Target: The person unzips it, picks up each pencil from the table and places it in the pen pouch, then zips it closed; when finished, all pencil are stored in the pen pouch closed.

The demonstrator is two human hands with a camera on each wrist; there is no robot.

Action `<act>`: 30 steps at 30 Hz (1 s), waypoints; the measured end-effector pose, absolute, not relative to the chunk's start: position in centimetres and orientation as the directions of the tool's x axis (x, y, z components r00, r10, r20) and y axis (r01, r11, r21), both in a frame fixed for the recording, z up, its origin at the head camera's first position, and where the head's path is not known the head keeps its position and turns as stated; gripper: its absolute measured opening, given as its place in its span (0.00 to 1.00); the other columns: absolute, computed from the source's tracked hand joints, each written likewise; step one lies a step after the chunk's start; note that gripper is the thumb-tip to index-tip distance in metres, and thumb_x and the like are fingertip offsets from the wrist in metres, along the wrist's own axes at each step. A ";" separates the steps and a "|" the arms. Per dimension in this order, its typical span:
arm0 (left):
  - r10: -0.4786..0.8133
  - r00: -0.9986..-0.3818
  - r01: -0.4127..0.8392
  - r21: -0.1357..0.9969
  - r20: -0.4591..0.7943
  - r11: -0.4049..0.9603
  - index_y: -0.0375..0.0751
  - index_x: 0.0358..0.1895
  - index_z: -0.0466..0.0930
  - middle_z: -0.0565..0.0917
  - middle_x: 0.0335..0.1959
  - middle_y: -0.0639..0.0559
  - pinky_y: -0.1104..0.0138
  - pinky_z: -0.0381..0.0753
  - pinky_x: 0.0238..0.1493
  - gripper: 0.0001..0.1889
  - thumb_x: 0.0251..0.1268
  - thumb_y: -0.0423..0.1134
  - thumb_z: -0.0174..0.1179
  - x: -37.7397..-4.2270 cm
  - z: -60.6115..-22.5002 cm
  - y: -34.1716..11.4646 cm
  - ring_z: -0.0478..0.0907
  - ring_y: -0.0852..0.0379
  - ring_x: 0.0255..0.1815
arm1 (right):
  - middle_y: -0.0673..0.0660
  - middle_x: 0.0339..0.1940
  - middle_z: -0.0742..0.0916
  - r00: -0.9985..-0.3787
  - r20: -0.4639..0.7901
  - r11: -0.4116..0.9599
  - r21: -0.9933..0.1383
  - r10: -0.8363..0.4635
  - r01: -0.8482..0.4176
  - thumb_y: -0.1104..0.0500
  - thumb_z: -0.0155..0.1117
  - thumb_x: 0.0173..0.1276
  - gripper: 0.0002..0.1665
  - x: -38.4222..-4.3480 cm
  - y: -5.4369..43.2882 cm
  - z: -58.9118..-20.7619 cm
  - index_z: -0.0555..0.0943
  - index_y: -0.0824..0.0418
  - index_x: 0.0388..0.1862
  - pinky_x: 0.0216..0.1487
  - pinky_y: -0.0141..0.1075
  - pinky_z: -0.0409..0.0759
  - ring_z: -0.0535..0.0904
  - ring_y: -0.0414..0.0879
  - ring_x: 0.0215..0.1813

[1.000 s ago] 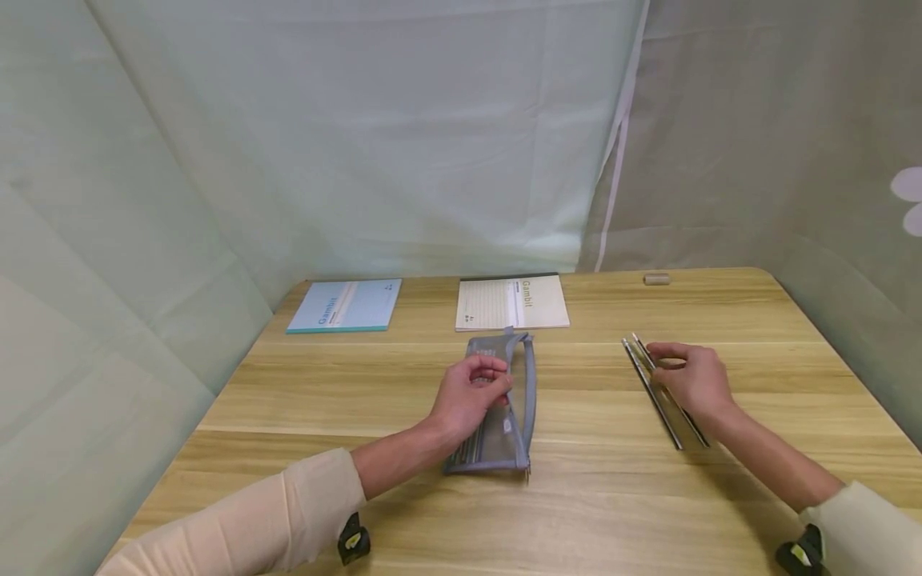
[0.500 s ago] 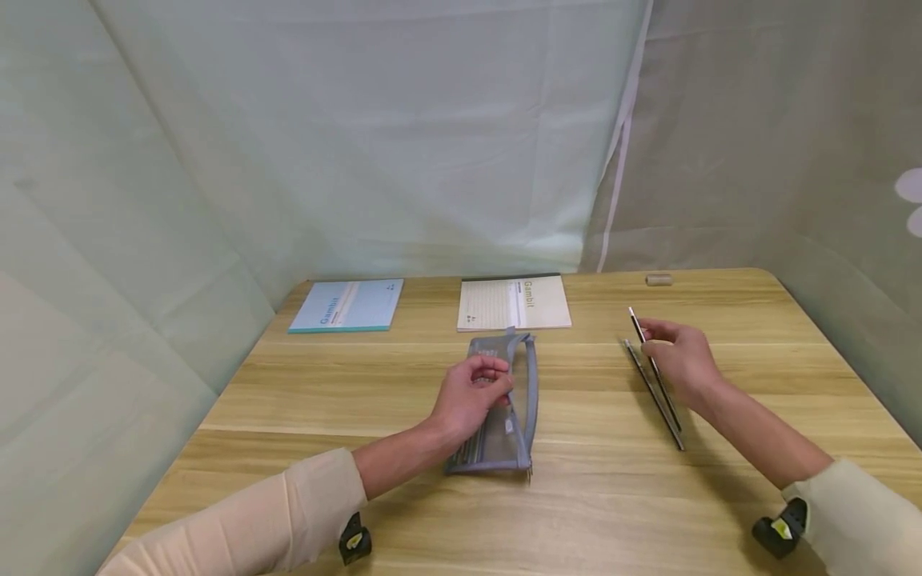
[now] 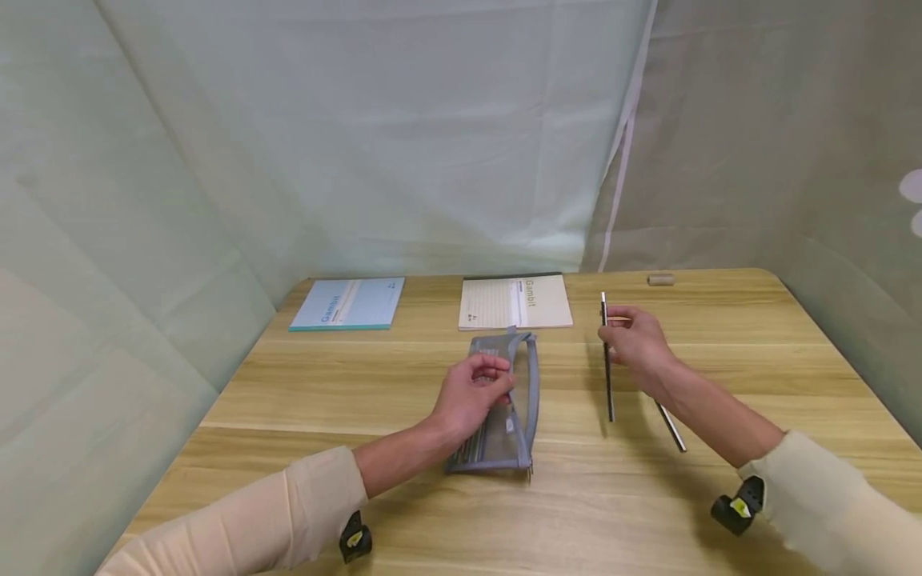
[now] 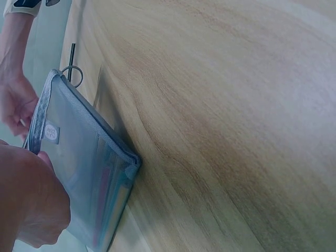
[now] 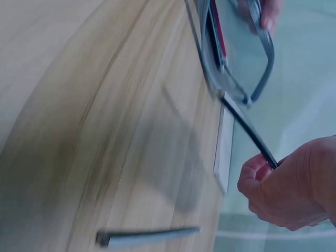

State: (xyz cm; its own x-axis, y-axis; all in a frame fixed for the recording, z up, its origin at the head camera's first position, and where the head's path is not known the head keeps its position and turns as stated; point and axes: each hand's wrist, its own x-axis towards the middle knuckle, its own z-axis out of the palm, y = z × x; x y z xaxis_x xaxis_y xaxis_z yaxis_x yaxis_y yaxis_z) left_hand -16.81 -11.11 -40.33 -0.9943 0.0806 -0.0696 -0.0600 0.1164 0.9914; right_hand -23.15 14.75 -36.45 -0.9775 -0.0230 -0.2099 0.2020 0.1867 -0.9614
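My left hand (image 3: pixel 468 400) pinches the edge of a grey mesh pencil case (image 3: pixel 497 452) lying on the table. The case's zip side gapes, and long slim items, one of them red (image 5: pixel 219 34), show inside it. My right hand (image 3: pixel 637 344) holds a slim black pencil (image 3: pixel 608 392) between thumb and fingers, raised above the table to the right of the case. A second dark pencil (image 3: pixel 671 428) lies on the wood, partly hidden under the right forearm; the right wrist view shows this pencil (image 5: pixel 147 238) lying separately.
Along the back of the wooden table (image 3: pixel 288 496) lie a blue notebook (image 3: pixel 378 304) and a cream notebook (image 3: pixel 490 308). A small grey-brown cylinder (image 3: pixel 660 280) sits near the back right edge. Pale cloth (image 3: pixel 432 144) hangs behind the table.
My right hand has lifted one pencil from beside the other and carried it leftward, closer to the pencil case. The left hand keeps its hold on the case.
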 end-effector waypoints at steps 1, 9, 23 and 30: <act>0.081 -0.994 -0.061 0.991 -0.070 0.119 0.32 0.55 0.81 0.85 0.45 0.42 0.63 0.92 0.46 0.12 0.73 0.31 0.68 -16.8 -40.3 -11.1 0.88 0.45 0.45 | 0.55 0.51 0.75 -0.976 -0.216 0.171 -0.963 -0.030 0.208 0.69 0.53 0.79 0.31 -23.1 14.2 -36.4 0.63 0.72 0.78 0.38 0.29 0.82 0.73 0.40 0.43; 0.079 -0.994 -0.066 0.991 -0.076 0.120 0.32 0.55 0.81 0.84 0.46 0.42 0.63 0.92 0.47 0.12 0.73 0.31 0.68 -16.9 -40.2 -11.1 0.88 0.41 0.47 | 0.59 0.47 0.76 -0.976 -0.206 -0.004 -0.978 -0.065 0.207 0.76 0.54 0.75 0.30 -22.9 10.6 -36.7 0.63 0.75 0.75 0.38 0.31 0.88 0.77 0.41 0.39; 0.073 -0.994 -0.067 0.992 -0.076 0.109 0.31 0.54 0.82 0.85 0.44 0.42 0.63 0.92 0.45 0.11 0.73 0.29 0.67 -17.0 -40.4 -10.9 0.88 0.38 0.47 | 0.65 0.47 0.81 -0.974 -0.191 -0.054 -0.979 -0.121 0.198 0.79 0.58 0.74 0.28 -21.5 7.0 -39.0 0.66 0.77 0.71 0.47 0.39 0.91 0.83 0.44 0.38; 0.079 -0.994 -0.062 0.992 -0.071 0.112 0.31 0.54 0.81 0.85 0.45 0.41 0.63 0.92 0.45 0.11 0.73 0.29 0.67 -16.9 -40.3 -10.9 0.88 0.39 0.48 | 0.70 0.50 0.81 -0.970 -0.188 -0.019 -0.981 -0.152 0.193 0.79 0.60 0.73 0.28 -20.4 6.4 -39.7 0.69 0.77 0.70 0.47 0.41 0.92 0.84 0.47 0.38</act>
State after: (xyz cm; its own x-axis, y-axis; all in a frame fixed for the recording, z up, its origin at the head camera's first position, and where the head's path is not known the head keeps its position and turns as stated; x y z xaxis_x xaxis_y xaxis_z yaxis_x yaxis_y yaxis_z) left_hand -16.92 -10.90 -40.29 -0.9944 0.0789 -0.0708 -0.0618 0.1115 0.9918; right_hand -20.41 6.39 -39.72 -0.9703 -0.1520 -0.1882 0.1932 -0.0185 -0.9810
